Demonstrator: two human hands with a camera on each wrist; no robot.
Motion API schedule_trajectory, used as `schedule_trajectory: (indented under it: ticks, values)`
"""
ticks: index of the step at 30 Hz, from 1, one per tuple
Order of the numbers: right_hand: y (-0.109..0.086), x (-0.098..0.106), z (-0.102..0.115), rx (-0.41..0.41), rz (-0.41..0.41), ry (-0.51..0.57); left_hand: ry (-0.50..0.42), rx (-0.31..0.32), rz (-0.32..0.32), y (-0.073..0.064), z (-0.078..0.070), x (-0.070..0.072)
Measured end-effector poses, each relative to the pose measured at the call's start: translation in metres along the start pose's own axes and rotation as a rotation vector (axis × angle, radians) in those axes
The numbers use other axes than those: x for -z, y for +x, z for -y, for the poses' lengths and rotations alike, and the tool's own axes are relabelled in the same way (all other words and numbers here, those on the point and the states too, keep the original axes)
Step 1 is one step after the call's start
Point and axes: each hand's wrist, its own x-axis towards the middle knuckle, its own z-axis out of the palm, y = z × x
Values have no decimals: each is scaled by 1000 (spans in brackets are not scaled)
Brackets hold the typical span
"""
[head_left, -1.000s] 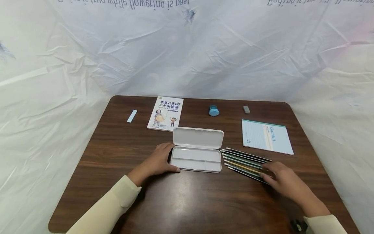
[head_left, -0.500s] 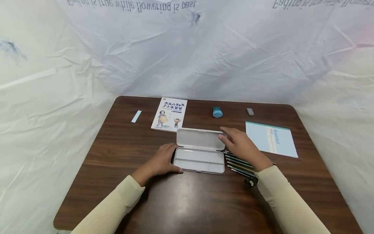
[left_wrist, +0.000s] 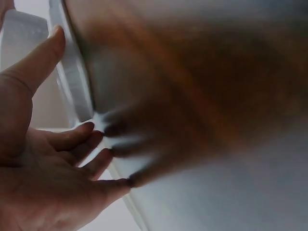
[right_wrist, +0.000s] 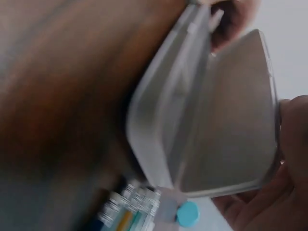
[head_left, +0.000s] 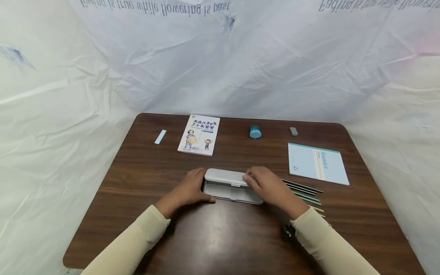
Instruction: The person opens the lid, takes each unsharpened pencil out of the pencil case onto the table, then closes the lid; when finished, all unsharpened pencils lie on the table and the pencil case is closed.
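A white pencil case (head_left: pixel 222 190) lies on the table with its lid (head_left: pixel 225 176) tilted partway down over the base. My left hand (head_left: pixel 188 188) holds the case's left end, thumb at the front edge, fingers along the side and back; the left wrist view shows its thumb (left_wrist: pixel 48 53) against the case wall. My right hand (head_left: pixel 271 189) holds the lid near its right end, with the thumb at the front rim. In the right wrist view the lid's inner face (right_wrist: pixel 231 120) stands at an angle to the base. Several pencils (head_left: pixel 304 191) lie right of the case, partly hidden under my right hand.
Behind the case lies a picture book (head_left: pixel 198 135), with a pale blue strip (head_left: pixel 160 136) to its left. A blue round-topped container (head_left: pixel 255 132), a grey eraser (head_left: pixel 293 131) and a Gambit notebook (head_left: pixel 317 163) lie toward the back right of the wooden table (head_left: pixel 130 164).
My right hand has left the pencils, moved left to the raised lid, and swung it forward and down over the base. The left hand has stayed at the case's left end.
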Motion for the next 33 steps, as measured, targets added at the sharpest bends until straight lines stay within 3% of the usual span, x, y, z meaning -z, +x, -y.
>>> schedule_trajectory:
  ticks: [2, 4, 9, 13, 16, 20, 33]
  values:
    - [1, -6, 0, 0, 19, -43, -12, -11, -24, 5, 12, -4]
    - [1, -10, -3, 5, 39, -91, -8, 2, -24, 6, 7, 3]
    - [3, -16, -13, 3, 107, -175, 183, -20, 5, 10, -47, 19]
    - [10, -20, -18, -34, 156, -181, 383, -31, 62, 24, -66, 2]
    - [14, -23, -19, -68, 185, -186, 452, 1, 122, 28, -69, -8]
    - [16, -27, -18, -103, 209, -197, 461, 30, 157, 26, -70, -16]
    - [18, -23, -12, -124, 214, -223, 437, 25, 126, 23, -70, -17]
